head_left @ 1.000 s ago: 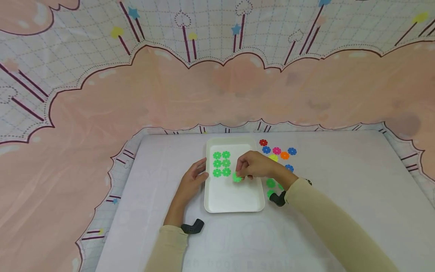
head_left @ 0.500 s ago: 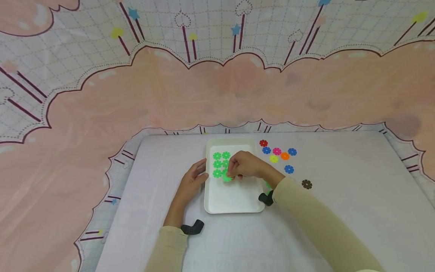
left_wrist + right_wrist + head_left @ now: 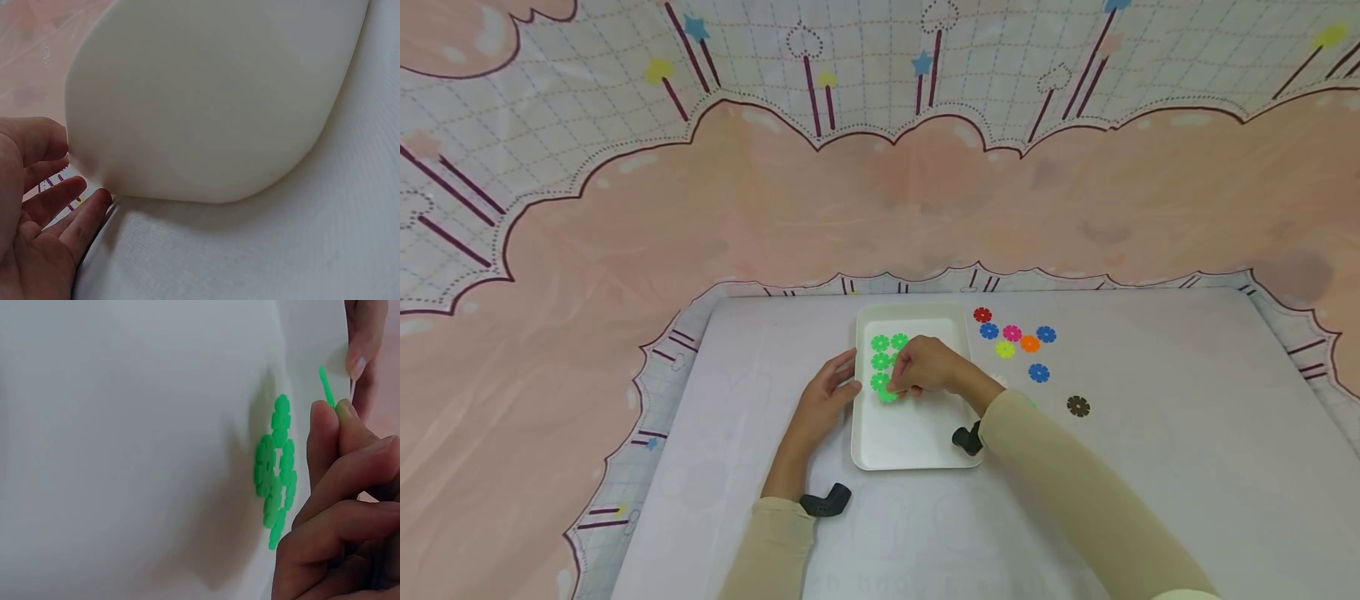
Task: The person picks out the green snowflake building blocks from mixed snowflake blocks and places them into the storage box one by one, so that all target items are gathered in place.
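The right hand (image 3: pixel 927 365) pinches a green disc (image 3: pixel 888 395) and has carried it leftward across the tray (image 3: pixel 917 442), now just below the green discs (image 3: pixel 881 362) already laid there. The left hand (image 3: pixel 831 388), fingers relaxed, stays against the tray's left rim. Other coloured discs (image 3: pixel 1028 343) lie unmoved on the surface (image 3: pixel 1150 467) to the right.

We see a smooth, matt white plastic tray (image 3: pixel 917 437), matt green plastic discs (image 3: pixel 275 478), and woven white cloth on the tabletop (image 3: pixel 300 250).
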A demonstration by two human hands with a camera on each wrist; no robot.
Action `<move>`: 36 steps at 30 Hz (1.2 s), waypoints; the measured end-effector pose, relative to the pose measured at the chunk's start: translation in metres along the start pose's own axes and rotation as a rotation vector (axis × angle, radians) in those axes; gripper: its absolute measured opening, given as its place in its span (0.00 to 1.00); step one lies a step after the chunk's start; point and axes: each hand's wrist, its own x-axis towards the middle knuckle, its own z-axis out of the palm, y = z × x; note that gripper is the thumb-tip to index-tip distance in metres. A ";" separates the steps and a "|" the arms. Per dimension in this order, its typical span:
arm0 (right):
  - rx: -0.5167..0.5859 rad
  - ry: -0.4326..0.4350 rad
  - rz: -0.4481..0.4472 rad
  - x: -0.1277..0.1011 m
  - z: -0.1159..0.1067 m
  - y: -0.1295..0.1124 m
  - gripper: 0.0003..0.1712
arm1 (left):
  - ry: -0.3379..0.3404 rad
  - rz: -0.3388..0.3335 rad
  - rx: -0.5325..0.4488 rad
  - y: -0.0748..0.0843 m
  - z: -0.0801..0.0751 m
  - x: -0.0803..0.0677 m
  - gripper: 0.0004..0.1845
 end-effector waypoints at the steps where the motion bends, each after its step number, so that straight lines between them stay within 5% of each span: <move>1: -0.005 0.002 0.006 0.001 0.001 0.000 0.09 | 0.000 0.002 0.003 0.000 0.000 0.000 0.30; 36: -0.071 0.038 0.017 0.013 0.026 0.001 0.11 | -0.007 -0.006 -0.021 0.001 -0.002 0.000 0.29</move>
